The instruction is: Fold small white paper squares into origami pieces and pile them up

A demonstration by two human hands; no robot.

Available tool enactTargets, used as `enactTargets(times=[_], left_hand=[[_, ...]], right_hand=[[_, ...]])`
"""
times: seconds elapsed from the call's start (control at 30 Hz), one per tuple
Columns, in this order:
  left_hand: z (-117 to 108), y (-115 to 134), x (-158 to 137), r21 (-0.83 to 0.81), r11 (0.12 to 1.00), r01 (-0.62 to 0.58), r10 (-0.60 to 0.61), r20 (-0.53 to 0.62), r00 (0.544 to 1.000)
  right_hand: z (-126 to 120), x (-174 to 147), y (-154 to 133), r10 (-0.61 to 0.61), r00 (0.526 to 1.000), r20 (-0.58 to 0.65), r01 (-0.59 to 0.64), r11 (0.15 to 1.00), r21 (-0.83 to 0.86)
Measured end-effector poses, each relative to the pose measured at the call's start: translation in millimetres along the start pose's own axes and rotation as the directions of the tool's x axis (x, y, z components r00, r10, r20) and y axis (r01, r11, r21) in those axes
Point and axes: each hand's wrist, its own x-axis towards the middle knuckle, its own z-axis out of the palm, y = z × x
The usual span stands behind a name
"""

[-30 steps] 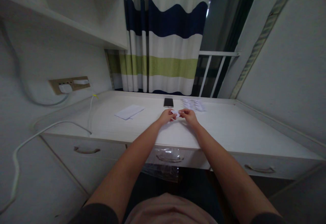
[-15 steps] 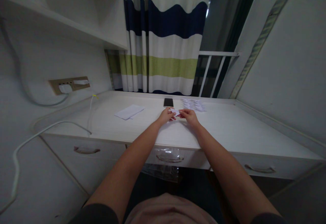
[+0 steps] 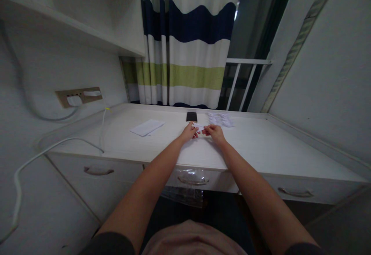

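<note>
Between my two hands, just above the desk, is a small piece of white paper [image 3: 198, 127]. My left hand [image 3: 189, 132] is closed on its left side, thumb on top. The fingertips of my right hand [image 3: 213, 131] pinch its right edge. Beyond my left hand lies a black phone [image 3: 191, 117]. Several small folded white paper pieces [image 3: 220, 119] are grouped behind my right hand. A stack of white paper sheets [image 3: 147, 127] rests on the desk off to the left.
The white desk [image 3: 278, 146] has drawers along its front, with clear plastic over the middle drawer handle [image 3: 193, 180]. A white cable [image 3: 58, 143] crosses its left end. A striped curtain [image 3: 199, 53] hangs behind, and a shelf [image 3: 72, 26] juts out upper left.
My right hand's fingers have shifted slightly at the paper's right edge, and the paper is tilted a little differently. My left hand stays almost where it was.
</note>
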Motion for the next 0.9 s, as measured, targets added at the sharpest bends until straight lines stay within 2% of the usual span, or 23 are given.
enactTargets(times=[0.27,0.43,0.63,0.9], left_hand=[[-0.2,4.4,-2.7,0.009,1.0,-0.028,0.027,0.025,0.999],[-2.2,3.1,-1.5,-0.002,0.998,-0.066,0.067,0.033,0.997],[-2.1,1.1,-1.5,0.002,0.998,-0.06,0.06,0.072,0.996],[-1.8,4.3,-1.4,0.019,0.998,-0.053,0.052,0.021,0.998]], right_hand=[[-1.8,-0.4,-0.9,-0.021,0.999,0.034,0.023,0.999,-0.036],[-2.6,-0.5,0.1,-0.054,0.997,0.058,0.055,0.998,-0.025],[-1.8,-0.8,-0.6,-0.052,0.997,0.051,0.051,0.999,0.008],[-1.0,-0.7,-2.2,-0.034,0.999,0.038,0.033,0.999,0.024]])
